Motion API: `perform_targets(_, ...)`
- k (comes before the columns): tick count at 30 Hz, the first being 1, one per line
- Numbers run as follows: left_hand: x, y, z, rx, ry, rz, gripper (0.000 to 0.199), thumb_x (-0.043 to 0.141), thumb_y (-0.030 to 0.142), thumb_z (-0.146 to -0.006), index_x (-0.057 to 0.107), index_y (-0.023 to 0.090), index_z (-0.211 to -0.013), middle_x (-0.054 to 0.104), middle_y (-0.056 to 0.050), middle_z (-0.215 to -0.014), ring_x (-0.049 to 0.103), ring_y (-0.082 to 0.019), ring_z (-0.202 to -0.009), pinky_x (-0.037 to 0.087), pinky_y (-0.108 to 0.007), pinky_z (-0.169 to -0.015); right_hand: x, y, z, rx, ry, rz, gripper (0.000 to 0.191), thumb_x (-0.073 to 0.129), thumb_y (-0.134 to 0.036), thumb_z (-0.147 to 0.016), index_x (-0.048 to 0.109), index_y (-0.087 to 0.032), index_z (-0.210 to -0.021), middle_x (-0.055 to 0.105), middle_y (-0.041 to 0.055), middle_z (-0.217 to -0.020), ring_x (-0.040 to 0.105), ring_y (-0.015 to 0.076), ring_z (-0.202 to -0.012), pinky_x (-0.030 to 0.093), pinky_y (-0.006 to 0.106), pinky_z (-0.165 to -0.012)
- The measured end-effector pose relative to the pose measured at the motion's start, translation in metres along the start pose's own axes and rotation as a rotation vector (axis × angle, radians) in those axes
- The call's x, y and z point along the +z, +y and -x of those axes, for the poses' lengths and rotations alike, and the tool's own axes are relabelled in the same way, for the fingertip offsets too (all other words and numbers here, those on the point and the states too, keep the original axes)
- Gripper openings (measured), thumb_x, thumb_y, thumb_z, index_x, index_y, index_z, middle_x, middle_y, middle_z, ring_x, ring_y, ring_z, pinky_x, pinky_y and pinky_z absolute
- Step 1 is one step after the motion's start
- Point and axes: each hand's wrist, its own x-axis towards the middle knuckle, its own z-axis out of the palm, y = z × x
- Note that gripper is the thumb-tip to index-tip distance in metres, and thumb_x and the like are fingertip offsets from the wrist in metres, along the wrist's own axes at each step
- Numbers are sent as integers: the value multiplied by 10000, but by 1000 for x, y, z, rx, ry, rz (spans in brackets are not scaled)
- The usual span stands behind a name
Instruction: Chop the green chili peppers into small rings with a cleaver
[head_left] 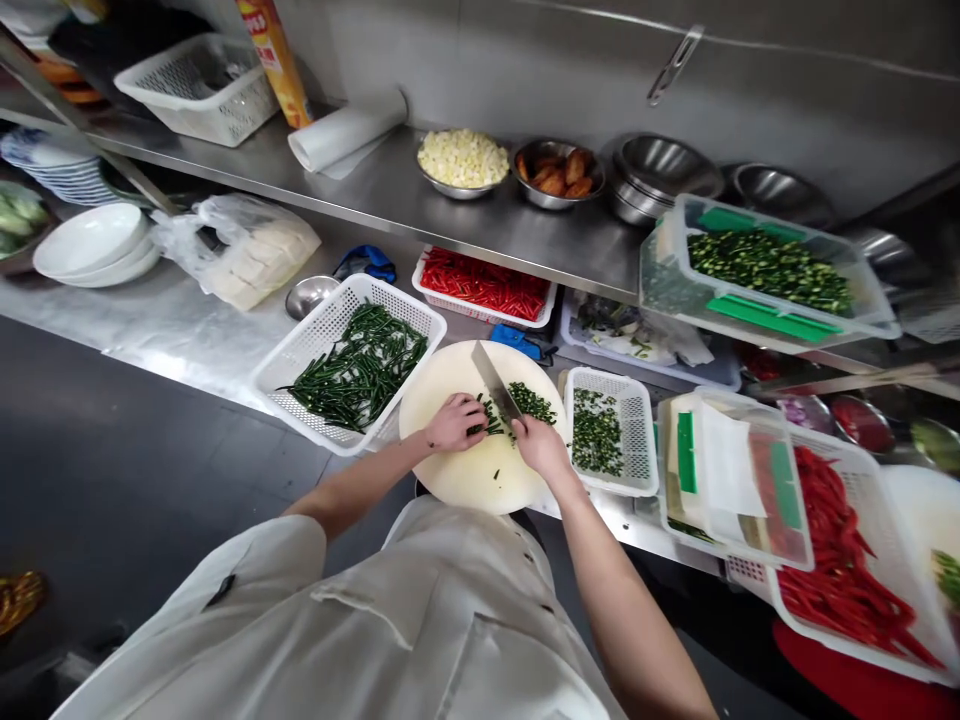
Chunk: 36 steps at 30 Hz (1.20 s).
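The left hand (pixel 454 423), curled, clamps the stalks (pixel 493 420); they lie between it and the right hand (pixel 541 446), gripping the knife (pixel 495 382).

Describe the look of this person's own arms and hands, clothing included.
The left hand and right hand are bare and ungloved. Both forearms are uncovered as far as they show. The left sleeve is off-white, loose and short, ending near the elbow, with a small dark mark.
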Motion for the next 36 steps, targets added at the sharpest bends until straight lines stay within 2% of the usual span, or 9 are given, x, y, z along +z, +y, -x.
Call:
perform_targets(4,-2,-2,-9,1,-10,31,292,657,494,-1004,732,228,-1101,646,-115,-1221,531,-291,-1204,447,-476,-1122,-1,3,14,23,-39,5,411,362,-405,-1155,715,-218,-1250,797,113,-1157,734,248,-1052,441,292,-835)
perform_targets(8,-1,-1,-12,11,-45,17,249,693,459,-979,722,235,-1082,625,-114,-1219,508,-310,-1215,455,-489,-1111,-6,-2,21,46,-65,5,408,370,-419,-1150,723,-231,-1232,799,109,-1132,733,250,-1036,436,296,-821)
perform_targets(13,0,-2,-9,-2,-41,55,229,683,435,-988,705,216,-1050,613,-122,-1169,523,-292,-1185,496,-448,-1063,-8,-3,23,66,-38,7,436,352,-455,-1150,719,-244,-1255,795,112,-1118,730,253,-1031,443,302,-843)
perform_targets(16,-1,-2,-9,-32,-25,41,279,719,468,-961,702,215,-1078,606,-127,-1198,511,-306,-1205,491,-466,-1082,-6,-2,24,95,-40,-2,456,329,-460,-1154,709,-246,-1288,795,118,-1113,736,263,-1033,453,310,-850)
perform_targets(23,-2,-1,-12,12,-114,42,236,688,429,-963,713,238,-1099,615,-123,-1253,507,-326,-1254,457,-496,-1118,5,-6,31,110,-73,18,423,358,-452,-1153,705,-249,-1282,796,134,-1126,753,275,-1031,474,326,-862)
perform_targets(28,4,-3,-10,36,-149,34,158,674,362,-960,717,236,-1045,633,-104,-1240,525,-298,-1238,454,-464,-1110,13,-21,24,138,-94,0,415,337,-391,-1161,648,-208,-1365,792,149,-1118,760,268,-1036,486,323,-882)
perform_targets(32,5,-4,-7,45,-141,48,169,663,379,-973,719,238,-1048,638,-101,-1229,539,-287,-1217,473,-444,-1076,11,-26,18,96,-79,-5,417,332,-397,-1161,670,-206,-1312,790,149,-1103,758,269,-1043,490,329,-898)
perform_targets(36,4,-4,-5,72,-127,41,173,624,360,-1000,722,241,-1078,642,-104,-1241,540,-286,-1234,464,-446,-1091,11,-31,15,111,-62,-7,393,356,-379,-1159,653,-193,-1337,793,149,-1106,764,269,-1042,492,324,-882)
